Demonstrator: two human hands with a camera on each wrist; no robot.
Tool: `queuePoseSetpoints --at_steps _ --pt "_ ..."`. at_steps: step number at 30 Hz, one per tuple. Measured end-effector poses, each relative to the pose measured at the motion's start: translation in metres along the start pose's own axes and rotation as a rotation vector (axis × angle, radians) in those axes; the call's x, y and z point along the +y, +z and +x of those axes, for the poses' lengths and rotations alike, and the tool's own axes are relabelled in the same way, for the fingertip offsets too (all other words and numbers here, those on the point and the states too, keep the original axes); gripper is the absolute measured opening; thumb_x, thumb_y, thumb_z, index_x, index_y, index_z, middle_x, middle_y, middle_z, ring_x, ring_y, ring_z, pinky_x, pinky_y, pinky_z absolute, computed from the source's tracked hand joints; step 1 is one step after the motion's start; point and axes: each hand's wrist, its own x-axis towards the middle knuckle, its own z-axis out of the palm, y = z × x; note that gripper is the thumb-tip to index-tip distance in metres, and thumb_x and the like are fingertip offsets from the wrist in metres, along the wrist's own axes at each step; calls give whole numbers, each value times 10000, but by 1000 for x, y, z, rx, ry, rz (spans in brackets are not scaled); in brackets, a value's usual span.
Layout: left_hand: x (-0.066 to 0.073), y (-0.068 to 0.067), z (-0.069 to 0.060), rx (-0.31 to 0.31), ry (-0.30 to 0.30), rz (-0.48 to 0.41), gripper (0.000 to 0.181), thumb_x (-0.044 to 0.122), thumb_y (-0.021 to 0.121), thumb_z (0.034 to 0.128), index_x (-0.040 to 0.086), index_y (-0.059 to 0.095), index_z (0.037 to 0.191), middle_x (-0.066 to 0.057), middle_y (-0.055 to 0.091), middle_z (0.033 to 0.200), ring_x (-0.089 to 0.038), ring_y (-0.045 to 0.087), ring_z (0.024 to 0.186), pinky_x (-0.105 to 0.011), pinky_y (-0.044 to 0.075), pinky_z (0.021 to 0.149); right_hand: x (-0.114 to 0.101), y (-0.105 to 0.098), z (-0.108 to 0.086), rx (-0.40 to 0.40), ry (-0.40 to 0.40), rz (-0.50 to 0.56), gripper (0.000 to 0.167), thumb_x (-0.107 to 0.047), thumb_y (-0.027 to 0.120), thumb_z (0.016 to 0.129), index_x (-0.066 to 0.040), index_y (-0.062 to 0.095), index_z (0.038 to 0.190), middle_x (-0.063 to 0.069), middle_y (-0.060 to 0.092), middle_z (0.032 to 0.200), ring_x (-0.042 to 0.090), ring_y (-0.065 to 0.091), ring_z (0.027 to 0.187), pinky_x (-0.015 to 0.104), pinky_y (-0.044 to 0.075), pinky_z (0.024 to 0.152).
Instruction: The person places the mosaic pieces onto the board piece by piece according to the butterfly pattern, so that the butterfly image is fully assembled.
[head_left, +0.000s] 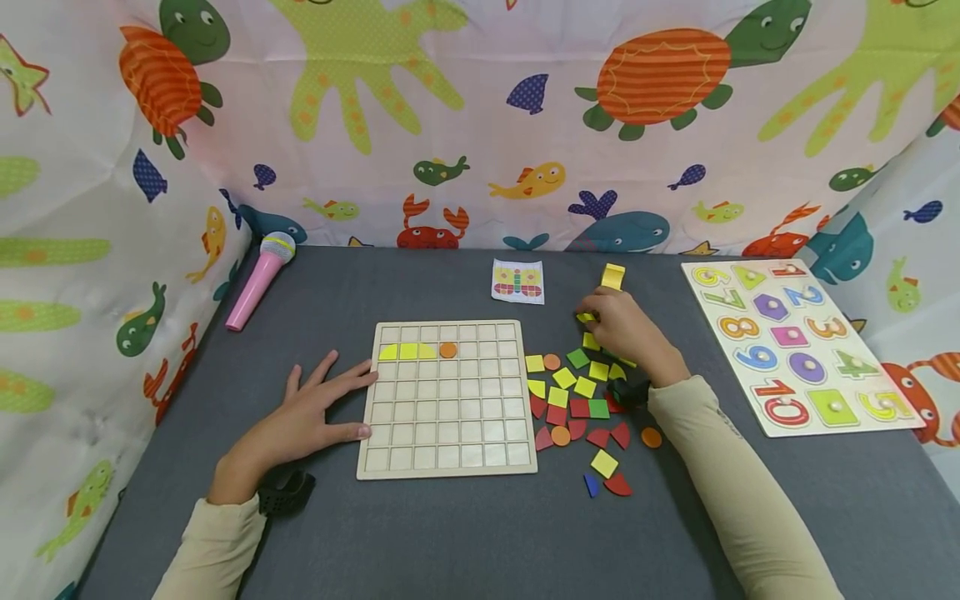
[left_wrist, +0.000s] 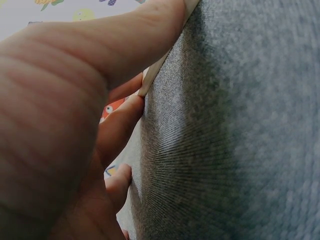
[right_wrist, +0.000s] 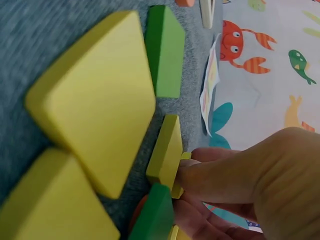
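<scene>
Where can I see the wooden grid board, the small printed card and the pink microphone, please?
Wooden grid board (head_left: pixel 448 410): head view, on a bare cell near its middle.
Small printed card (head_left: pixel 517 282): head view, on its coloured pattern.
Pink microphone (head_left: pixel 257 284): head view, on its handle.

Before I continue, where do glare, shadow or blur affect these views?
Head: faint glare at the lower right of the grid board; left wrist: left hand partly dark, gray table blurred toward the right edge; right wrist: near yellow tile looms large, slightly soft.
</scene>
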Motion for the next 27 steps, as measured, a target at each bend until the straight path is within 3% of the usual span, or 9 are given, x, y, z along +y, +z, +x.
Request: queuePoseSetpoints --at_steps 13,21,27 --pt "0 -1 -1 0 12 -1 868 542 811 927 186 469 1641 -65 307 1746 -495 -8 1612 -778 -159 1149 -5 3 11 59 -4 59 194 63 601 1035 91 780 1107 222 759 1054 335 663 875 475 575 817" --pt "-1 -1 -2 10 36 -6 858 541 809 930 182 478 1635 -62 318 1742 -498 5 1611 -783 -146 1150 -29 8 28 -29 49 341 187 -35 610 1090 12 785 1134 121 735 912 257 665 743 358 542 677" --pt "-2 1 -1 10 36 -3 855 555 799 934 197 474 1639 -48 314 1744 -490 1 1613 -779 -145 1154 -50 14 41 -156 -43 474 183 -23 605 1087 -13 782 1132 99 721 859 265 663 725 379 572 682"
